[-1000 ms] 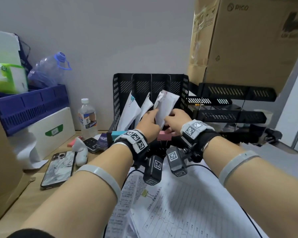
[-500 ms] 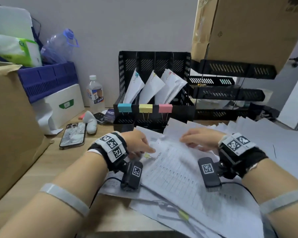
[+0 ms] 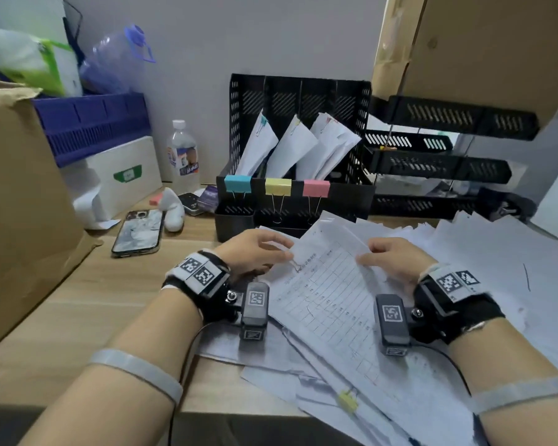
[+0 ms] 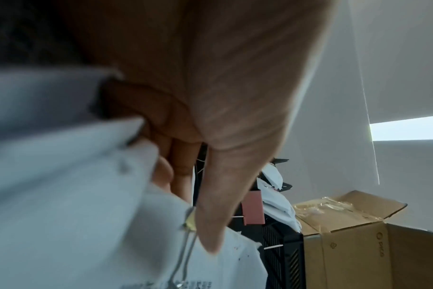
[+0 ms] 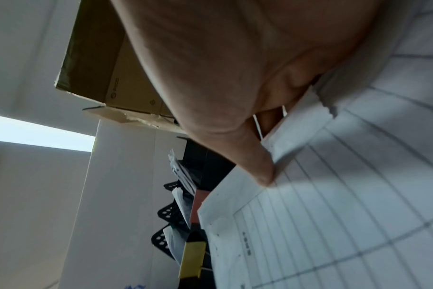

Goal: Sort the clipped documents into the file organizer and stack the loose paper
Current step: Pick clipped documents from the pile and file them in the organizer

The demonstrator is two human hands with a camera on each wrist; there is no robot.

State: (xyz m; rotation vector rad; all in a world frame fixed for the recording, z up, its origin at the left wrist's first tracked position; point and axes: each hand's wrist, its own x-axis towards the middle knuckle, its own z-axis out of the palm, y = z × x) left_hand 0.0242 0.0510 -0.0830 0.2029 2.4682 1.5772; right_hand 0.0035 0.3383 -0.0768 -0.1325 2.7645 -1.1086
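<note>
A black file organizer (image 3: 300, 101) stands at the back of the desk with clipped papers in three slots. Blue (image 3: 237, 183), yellow (image 3: 278, 187) and pink (image 3: 316, 188) binder clips mark its front. On the paper pile lies a gridded document (image 3: 329, 284) with a small yellow clip (image 4: 189, 223) at its upper left corner. My left hand (image 3: 255, 255) pinches that corner, thumb on top. My right hand (image 3: 390, 259) grips its right edge, the thumb (image 5: 265, 179) pressing the sheet. Another yellow-clipped document (image 3: 348, 402) lies lower in the pile. Loose sheets (image 3: 496, 268) spread to the right.
A phone (image 3: 139, 231) and a water bottle (image 3: 182, 156) sit left of the organizer. A cardboard box (image 3: 20, 204) and a purple crate (image 3: 91, 123) fill the left side. Black stacked trays (image 3: 438, 170) stand right, under a large box (image 3: 480, 43). Bare wood (image 3: 94, 300) shows front left.
Both hands left the organizer's right slot, where a document now stands. They came down onto the pile and took hold of the gridded document's top corners.
</note>
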